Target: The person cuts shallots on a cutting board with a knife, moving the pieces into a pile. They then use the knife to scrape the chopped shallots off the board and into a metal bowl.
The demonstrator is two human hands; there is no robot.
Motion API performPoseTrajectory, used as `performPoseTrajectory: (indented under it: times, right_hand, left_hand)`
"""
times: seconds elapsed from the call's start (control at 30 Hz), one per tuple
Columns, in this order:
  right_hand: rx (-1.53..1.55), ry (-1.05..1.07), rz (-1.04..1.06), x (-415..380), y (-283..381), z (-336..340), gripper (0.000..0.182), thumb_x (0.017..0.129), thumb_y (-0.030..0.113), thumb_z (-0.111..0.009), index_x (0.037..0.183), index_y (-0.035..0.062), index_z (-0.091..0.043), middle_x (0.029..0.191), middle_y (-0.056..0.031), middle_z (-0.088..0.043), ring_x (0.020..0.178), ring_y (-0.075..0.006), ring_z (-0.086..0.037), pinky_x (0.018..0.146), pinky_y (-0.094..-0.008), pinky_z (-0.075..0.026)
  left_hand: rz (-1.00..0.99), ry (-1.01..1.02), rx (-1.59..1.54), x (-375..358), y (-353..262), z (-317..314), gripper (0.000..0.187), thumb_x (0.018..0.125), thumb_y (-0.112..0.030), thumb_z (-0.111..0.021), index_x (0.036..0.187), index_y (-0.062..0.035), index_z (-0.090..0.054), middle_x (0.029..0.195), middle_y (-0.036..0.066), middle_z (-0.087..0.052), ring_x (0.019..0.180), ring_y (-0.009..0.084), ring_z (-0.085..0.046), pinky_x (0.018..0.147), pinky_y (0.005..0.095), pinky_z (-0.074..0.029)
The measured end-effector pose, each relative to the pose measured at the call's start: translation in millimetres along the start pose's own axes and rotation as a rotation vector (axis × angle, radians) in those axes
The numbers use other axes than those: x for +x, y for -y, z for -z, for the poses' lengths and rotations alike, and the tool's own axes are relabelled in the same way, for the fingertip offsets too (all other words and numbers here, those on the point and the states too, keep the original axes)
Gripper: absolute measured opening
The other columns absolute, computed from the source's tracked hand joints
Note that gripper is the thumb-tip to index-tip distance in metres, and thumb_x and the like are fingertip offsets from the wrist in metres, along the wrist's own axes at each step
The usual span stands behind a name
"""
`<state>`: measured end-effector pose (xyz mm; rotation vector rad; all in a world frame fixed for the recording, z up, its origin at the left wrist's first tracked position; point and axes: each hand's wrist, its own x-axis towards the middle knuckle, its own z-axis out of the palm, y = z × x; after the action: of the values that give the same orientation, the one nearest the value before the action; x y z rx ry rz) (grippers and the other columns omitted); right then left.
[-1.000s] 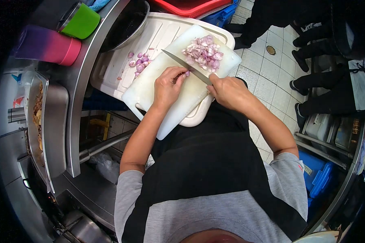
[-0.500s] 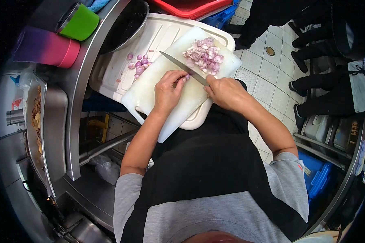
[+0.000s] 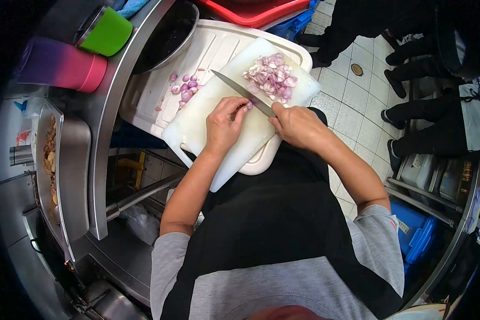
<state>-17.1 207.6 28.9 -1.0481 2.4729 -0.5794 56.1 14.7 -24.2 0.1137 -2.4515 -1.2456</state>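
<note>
On a white cutting board (image 3: 197, 120), my left hand (image 3: 225, 124) pinches a small purple shallot (image 3: 249, 105) with its fingers curled. My right hand (image 3: 297, 125) is closed around the handle of a kitchen knife (image 3: 232, 85). The blade lies against the shallot, its tip pointing to the upper left. Beyond the blade, sliced shallots (image 3: 272, 77) form a pile on the board's far part. Several whole peeled shallots (image 3: 186, 95) rest left of the board, some of them at its edge. Fingers cover most of the shallot in my left hand.
Under the board is a cream plastic lid-like surface (image 3: 144, 104). A dark-inside bowl (image 3: 168, 40) stands at its upper left. Beside it runs a steel counter (image 3: 109, 112) with green (image 3: 108, 33) and pink-purple (image 3: 64, 64) containers. Other people's legs (image 3: 432, 109) show at right.
The whole view has shifted slightly down and right. Both hands keep their holds on the shallot and the knife, with little visible movement on the board.
</note>
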Motion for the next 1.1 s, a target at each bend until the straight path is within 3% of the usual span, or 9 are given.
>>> performPoseTrajectory:
  times: [0.1, 0.37, 0.7, 0.97, 1.1]
  right_hand:
    - [-0.071, 0.066, -0.015, -26, 9, 19, 0.026, 0.097, 0.023, -0.055, 0.098, -0.0032, -0.053, 0.074, -0.0258, -0.067, 0.072, -0.0446, -0.067, 0.063, -0.0530, -0.053]
    - [-0.004, 0.010, -0.025, -6, -2, -15, 0.028, 0.097, 0.024, -0.055, 0.100, -0.0032, -0.052, 0.074, -0.0257, -0.067, 0.074, -0.0453, -0.067, 0.066, -0.0530, -0.053]
    - [-0.054, 0.095, -0.051, -35, 9, 21, 0.027, 0.097, 0.023, -0.055, 0.099, -0.0029, -0.052, 0.075, -0.0262, -0.067, 0.074, -0.0456, -0.067, 0.067, -0.0532, -0.053]
    - [0.035, -0.037, 0.008, 0, -2, -17, 0.027, 0.097, 0.024, -0.055, 0.095, -0.0022, -0.050, 0.072, -0.0258, -0.065, 0.073, -0.0460, -0.065, 0.067, -0.0546, -0.050]
    - [-0.032, 0.069, -0.043, -18, 11, 14, 0.026, 0.097, 0.023, -0.056, 0.099, -0.0030, -0.053, 0.076, -0.0264, -0.067, 0.076, -0.0457, -0.067, 0.067, -0.0538, -0.053]
  left_hand:
    - [-0.061, -0.028, 0.006, 0, 3, -1, 0.015, 0.087, -0.001, -0.069, 0.101, -0.0032, -0.072, 0.099, 0.011, -0.070, 0.081, 0.0212, -0.071, 0.069, 0.0294, -0.058]
    - [-0.054, -0.021, 0.003, -1, 3, -1, 0.016, 0.086, -0.001, -0.069, 0.102, -0.0029, -0.072, 0.098, 0.011, -0.070, 0.079, 0.0214, -0.070, 0.069, 0.0301, -0.057]
    - [-0.048, -0.033, -0.003, 0, 3, -2, 0.016, 0.085, 0.000, -0.069, 0.101, -0.0023, -0.071, 0.098, 0.011, -0.070, 0.079, 0.0211, -0.071, 0.070, 0.0299, -0.058]
    - [-0.037, -0.037, -0.009, -1, 2, -2, 0.015, 0.086, 0.000, -0.070, 0.101, -0.0019, -0.071, 0.099, 0.011, -0.070, 0.080, 0.0214, -0.071, 0.071, 0.0302, -0.058]
    - [-0.021, -0.038, -0.003, -2, 3, -2, 0.015, 0.086, -0.001, -0.070, 0.101, -0.0020, -0.071, 0.099, 0.011, -0.071, 0.080, 0.0215, -0.071, 0.072, 0.0305, -0.058]
